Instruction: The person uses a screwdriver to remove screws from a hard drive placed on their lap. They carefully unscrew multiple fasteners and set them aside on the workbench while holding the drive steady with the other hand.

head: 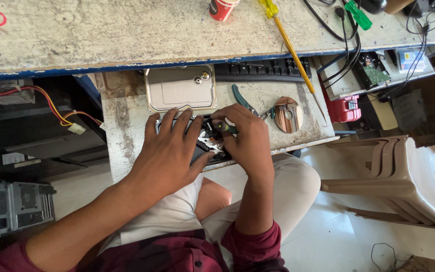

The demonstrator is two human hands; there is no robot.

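Drive [208, 142]: centre of frame, lid off, insides exposed.
Left hand [169, 151]: spread flat, drive pinned down.
Right hand [245, 138]: closed on green-handled screwdriver [224, 127], tip at the insides.
Done: lid [180, 88] and platter [288, 115] set aside.
Left: inner parts judged still fastened.

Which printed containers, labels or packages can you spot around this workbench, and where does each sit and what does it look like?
Paper cup: top edge of the upper bench, round, red and white print.
Labelled flat box: far right shelf under cables, rectangular, blue and white label.
White tag: dark shelf at left, small pale rectangle.
Red container: below the right shelf, boxy, red with a pale patch.
No screens show.
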